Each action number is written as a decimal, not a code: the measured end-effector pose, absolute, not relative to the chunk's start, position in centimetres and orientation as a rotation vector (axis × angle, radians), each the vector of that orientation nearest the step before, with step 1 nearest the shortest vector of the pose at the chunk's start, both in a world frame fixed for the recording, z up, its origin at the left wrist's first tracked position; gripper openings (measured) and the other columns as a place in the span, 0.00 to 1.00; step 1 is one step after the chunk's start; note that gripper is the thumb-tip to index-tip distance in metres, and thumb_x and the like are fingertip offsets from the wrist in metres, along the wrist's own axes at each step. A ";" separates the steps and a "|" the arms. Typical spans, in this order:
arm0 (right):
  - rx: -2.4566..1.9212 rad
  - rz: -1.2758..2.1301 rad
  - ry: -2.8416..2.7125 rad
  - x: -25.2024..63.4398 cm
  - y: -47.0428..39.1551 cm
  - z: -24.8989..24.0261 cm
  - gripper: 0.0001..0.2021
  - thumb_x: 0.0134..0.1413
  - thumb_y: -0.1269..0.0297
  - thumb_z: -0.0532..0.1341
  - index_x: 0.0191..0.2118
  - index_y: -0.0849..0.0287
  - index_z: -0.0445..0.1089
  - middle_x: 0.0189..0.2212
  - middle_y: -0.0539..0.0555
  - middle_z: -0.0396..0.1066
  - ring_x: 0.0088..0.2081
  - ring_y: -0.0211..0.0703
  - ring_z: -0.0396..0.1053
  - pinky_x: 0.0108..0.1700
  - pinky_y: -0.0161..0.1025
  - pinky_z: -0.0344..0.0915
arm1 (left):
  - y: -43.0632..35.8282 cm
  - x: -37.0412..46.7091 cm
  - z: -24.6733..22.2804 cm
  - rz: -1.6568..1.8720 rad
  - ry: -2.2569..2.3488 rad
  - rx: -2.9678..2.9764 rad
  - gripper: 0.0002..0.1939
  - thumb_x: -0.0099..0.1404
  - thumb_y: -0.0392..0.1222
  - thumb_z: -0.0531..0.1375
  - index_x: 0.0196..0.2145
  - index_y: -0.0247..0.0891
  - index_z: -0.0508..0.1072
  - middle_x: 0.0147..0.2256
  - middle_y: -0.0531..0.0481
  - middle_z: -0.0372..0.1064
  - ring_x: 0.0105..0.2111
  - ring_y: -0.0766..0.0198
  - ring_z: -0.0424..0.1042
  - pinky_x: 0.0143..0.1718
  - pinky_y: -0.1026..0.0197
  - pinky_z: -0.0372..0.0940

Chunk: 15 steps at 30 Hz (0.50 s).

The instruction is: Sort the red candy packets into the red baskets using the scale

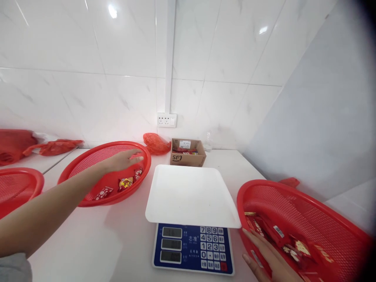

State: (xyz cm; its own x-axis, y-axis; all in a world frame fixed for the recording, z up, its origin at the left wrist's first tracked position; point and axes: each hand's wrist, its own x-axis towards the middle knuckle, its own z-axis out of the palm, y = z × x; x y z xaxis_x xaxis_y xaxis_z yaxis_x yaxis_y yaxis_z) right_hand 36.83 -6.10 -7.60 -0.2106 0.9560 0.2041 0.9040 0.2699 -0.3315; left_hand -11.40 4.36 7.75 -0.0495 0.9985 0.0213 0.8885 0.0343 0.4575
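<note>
My left hand [125,159] hovers over a red plastic basket [69,166], fingers stretched out and holding nothing. Several small wrapped snacks lie in that basket, among them a red-and-white packet [104,192] and a yellow-and-red packet [125,183]. At the lower right, my right hand [272,260] is at the near-left side of another red basket [331,219], its thumb and fingers apart. Red snack packets [274,231] lie inside this basket. Between my hands stands a digital scale [192,248] with a bare white weighing tray [190,196].
Behind the scale is an open cardboard box [188,159] with packets in it. A red plastic bag [157,143] sits beside it. At the far left are another red basket [38,182] and more red bags [17,145]. A tiled wall [129,98] closes off the back.
</note>
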 end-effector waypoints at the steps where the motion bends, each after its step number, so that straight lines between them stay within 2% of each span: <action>1: -1.718 0.226 -2.156 36.5 -6.3 -7.3 0.25 0.56 0.50 0.53 0.56 0.55 0.66 0.58 0.57 0.64 0.59 0.57 0.62 0.54 0.54 0.67 | 4.2 -10.1 7.8 0.496 1.968 1.965 0.27 0.60 0.60 0.54 0.53 0.45 0.69 0.55 0.45 0.68 0.54 0.47 0.66 0.51 0.52 0.63; 3: -1.755 0.256 -2.119 35.9 -6.7 -6.7 0.24 0.56 0.52 0.54 0.56 0.53 0.66 0.58 0.56 0.64 0.57 0.56 0.64 0.53 0.52 0.68 | 3.8 -7.2 7.5 0.477 1.866 2.046 0.28 0.61 0.58 0.54 0.56 0.45 0.66 0.57 0.45 0.64 0.57 0.47 0.62 0.55 0.50 0.59; 6: -1.779 0.270 -2.107 35.2 -7.1 -5.6 0.23 0.58 0.53 0.52 0.57 0.54 0.65 0.58 0.56 0.64 0.57 0.54 0.64 0.52 0.50 0.68 | 2.6 -2.5 6.4 0.427 1.643 2.169 0.28 0.63 0.56 0.56 0.59 0.49 0.62 0.60 0.50 0.60 0.60 0.54 0.58 0.57 0.55 0.58; 10: -1.751 0.283 -2.102 35.2 -7.0 -5.3 0.25 0.57 0.51 0.52 0.56 0.57 0.66 0.58 0.58 0.65 0.58 0.54 0.62 0.55 0.51 0.66 | 0.5 2.6 4.4 0.330 1.365 2.317 0.28 0.64 0.53 0.56 0.60 0.45 0.59 0.64 0.46 0.52 0.65 0.55 0.47 0.62 0.51 0.50; 15: -1.687 0.215 -2.128 36.2 -6.4 -6.6 0.26 0.56 0.49 0.53 0.55 0.59 0.67 0.58 0.59 0.64 0.59 0.57 0.61 0.56 0.53 0.64 | -1.7 3.9 2.9 0.614 1.357 2.304 0.23 0.66 0.50 0.55 0.58 0.48 0.62 0.62 0.50 0.56 0.64 0.59 0.49 0.61 0.55 0.54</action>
